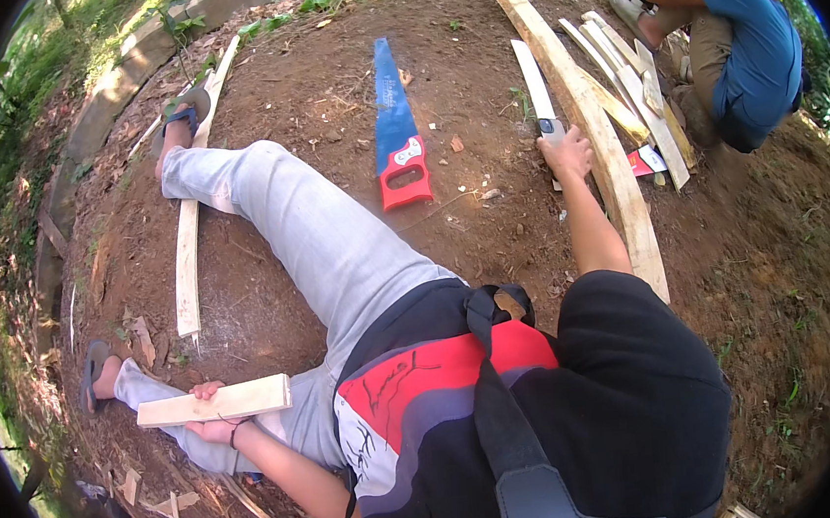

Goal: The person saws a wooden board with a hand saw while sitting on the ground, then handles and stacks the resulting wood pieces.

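Observation:
My left hand [214, 426] is closed around a short pale wooden board [249, 398], held level over my lower leg, with the fingertips showing above its far edge. On the right, my right hand [569, 155] reaches down and is closed on a small grey phone-like object [551, 129] with a dark patch at its top. That hand is at the near part of a narrow white strip of wood [532, 79], just left of a long thick plank [579, 97]. Between my arms, a handsaw [397, 127] with a blue blade and red handle lies flat on the soil.
A long wooden strip [186, 269] lies under my raised foot on the left. Several cut strips [632, 82] and a red-and-white handle [645, 160] lie beyond the plank. A person in a blue shirt [758, 56] crouches at the far right. A concrete edging [137, 71] curves behind.

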### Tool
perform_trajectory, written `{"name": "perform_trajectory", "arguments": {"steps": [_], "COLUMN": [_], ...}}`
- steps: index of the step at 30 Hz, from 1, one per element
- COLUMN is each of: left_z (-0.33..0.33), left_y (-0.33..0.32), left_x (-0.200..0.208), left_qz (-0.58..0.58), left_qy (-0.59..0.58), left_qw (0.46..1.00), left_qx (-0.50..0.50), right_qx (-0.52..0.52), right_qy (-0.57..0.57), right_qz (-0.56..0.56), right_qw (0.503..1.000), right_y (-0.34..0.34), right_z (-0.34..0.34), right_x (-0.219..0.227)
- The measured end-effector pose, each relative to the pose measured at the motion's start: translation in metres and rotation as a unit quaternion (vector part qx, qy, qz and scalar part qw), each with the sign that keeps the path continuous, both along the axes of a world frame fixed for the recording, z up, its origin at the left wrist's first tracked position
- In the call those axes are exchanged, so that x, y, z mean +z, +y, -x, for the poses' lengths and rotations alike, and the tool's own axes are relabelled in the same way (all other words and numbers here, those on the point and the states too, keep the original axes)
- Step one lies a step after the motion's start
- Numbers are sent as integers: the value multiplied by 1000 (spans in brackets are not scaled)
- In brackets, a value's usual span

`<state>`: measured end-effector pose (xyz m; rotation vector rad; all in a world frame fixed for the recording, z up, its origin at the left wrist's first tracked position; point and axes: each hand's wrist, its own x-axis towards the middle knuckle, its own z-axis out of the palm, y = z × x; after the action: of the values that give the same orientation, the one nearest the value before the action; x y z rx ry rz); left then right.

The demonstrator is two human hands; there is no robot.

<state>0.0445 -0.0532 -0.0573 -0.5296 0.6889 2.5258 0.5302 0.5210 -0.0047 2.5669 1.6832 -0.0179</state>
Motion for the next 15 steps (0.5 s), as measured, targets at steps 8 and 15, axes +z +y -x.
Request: {"name": "perform_trajectory", "arguments": {"steps": [8,15], "left_z": [3,3], "left_y": [0,-2], "left_x": [-6,-1], "left_qz": [95,128], "left_qy": [16,0], "left_qw": [995,991], "left_qx": [-34,-33], "right_qx": [70,102], "right_qy": [85,-78], "right_qz": [64,-156], "right_qw": [992,979], "right_y": [-6,-5], "right_z": [-69,-133], "right_x": [-22,-2]}}
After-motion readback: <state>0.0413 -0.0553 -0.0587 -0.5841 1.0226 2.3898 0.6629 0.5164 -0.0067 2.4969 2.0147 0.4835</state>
